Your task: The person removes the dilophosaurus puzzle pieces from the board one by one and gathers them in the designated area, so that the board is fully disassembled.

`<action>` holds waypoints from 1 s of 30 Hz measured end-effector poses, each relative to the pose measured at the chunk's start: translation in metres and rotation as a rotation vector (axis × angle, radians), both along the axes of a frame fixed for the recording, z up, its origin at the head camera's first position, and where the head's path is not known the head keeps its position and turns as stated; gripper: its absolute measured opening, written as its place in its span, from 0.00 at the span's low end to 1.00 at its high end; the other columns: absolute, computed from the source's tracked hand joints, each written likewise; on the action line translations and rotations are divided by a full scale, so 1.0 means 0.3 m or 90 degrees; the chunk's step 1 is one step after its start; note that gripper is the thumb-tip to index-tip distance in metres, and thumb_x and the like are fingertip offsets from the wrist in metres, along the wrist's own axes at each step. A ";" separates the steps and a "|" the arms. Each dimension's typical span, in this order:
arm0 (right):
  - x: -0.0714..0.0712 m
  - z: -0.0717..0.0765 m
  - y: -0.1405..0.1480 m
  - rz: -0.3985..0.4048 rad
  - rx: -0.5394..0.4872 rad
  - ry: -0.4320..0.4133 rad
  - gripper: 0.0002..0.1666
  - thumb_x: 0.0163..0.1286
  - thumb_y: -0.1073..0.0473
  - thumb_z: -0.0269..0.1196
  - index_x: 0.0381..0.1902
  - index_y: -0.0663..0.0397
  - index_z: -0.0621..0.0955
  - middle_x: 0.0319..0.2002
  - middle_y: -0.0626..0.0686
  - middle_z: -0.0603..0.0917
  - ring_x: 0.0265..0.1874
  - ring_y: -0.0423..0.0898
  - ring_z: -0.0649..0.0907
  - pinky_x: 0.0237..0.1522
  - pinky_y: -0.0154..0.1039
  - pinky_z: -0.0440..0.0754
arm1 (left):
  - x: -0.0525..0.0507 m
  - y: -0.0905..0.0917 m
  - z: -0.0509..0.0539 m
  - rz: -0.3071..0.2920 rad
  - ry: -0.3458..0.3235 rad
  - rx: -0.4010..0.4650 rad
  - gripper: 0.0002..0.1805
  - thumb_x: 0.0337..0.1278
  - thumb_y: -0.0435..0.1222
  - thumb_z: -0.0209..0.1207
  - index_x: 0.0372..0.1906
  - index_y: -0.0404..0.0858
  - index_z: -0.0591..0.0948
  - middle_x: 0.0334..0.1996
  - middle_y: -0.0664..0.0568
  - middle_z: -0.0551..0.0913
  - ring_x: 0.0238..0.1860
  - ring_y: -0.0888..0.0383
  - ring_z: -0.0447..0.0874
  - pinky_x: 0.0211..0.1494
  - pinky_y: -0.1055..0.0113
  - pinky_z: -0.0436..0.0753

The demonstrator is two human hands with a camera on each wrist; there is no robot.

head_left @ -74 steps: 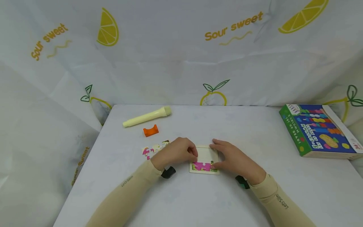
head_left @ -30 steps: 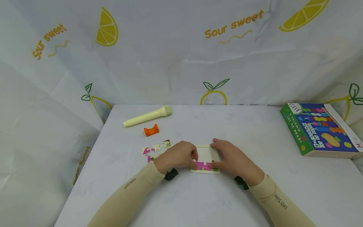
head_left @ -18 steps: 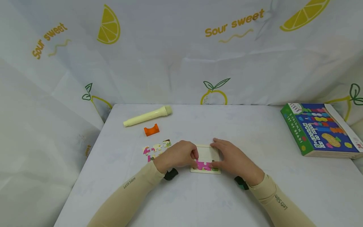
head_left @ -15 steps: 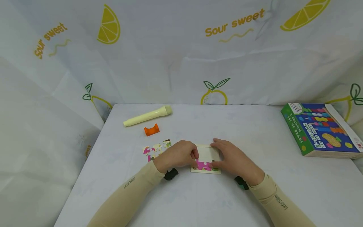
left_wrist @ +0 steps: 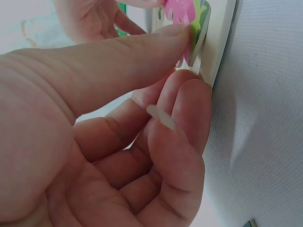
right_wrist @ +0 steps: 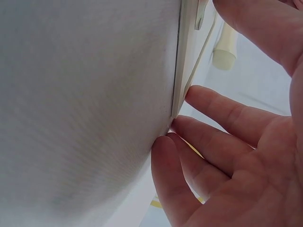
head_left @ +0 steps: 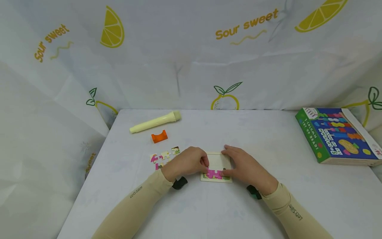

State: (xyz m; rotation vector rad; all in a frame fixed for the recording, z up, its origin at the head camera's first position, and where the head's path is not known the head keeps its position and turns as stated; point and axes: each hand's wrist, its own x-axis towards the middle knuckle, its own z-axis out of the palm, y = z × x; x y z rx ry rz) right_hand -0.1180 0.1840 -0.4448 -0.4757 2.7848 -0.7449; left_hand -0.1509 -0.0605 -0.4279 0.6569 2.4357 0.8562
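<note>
A shallow puzzle board (head_left: 219, 160) lies on the table, with pink joined puzzle pieces (head_left: 213, 174) along its near side. My left hand (head_left: 188, 162) is at the board's left side. In the left wrist view its thumb and curled fingers pinch a pink and green puzzle piece (left_wrist: 195, 30), tilted against the board's edge. My right hand (head_left: 246, 167) rests at the right side, thumb on the laid pieces. In the right wrist view its fairly straight fingers touch the board's rim (right_wrist: 178, 80). Several loose puzzle pieces (head_left: 165, 155) lie left of the board, partly hidden by my left hand.
A pale yellow toy microphone (head_left: 155, 122) and an orange notched block (head_left: 159, 136) lie at the back left of the white table (head_left: 215, 212). A colourful bead-set box (head_left: 337, 136) sits at the back right. A printed white curtain (head_left: 191, 66) hangs behind.
My left hand has come slightly lower and to the right since the earliest frame, uncovering more loose pieces. In the last second both hands have stayed almost still at the board.
</note>
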 end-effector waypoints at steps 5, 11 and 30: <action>-0.003 0.003 -0.001 0.002 0.004 0.002 0.46 0.63 0.48 0.81 0.73 0.63 0.78 0.80 0.65 0.71 0.80 0.67 0.70 0.77 0.64 0.72 | -0.003 -0.001 0.004 0.008 -0.003 0.008 0.08 0.63 0.35 0.75 0.30 0.47 0.87 0.25 0.60 0.83 0.31 0.63 0.77 0.36 0.70 0.77; -0.007 0.003 -0.003 0.001 0.011 -0.002 0.46 0.63 0.47 0.81 0.73 0.61 0.77 0.81 0.64 0.70 0.80 0.66 0.70 0.77 0.64 0.71 | -0.013 -0.005 -0.002 0.009 -0.020 0.007 0.04 0.64 0.37 0.74 0.33 0.47 0.90 0.28 0.61 0.85 0.33 0.62 0.79 0.39 0.69 0.79; -0.004 -0.001 -0.002 0.001 0.012 -0.012 0.47 0.64 0.46 0.80 0.74 0.61 0.77 0.81 0.65 0.70 0.80 0.66 0.69 0.78 0.64 0.70 | -0.046 -0.118 0.026 0.016 -0.013 0.028 0.07 0.71 0.44 0.71 0.33 0.55 0.90 0.30 0.59 0.88 0.33 0.62 0.77 0.38 0.67 0.77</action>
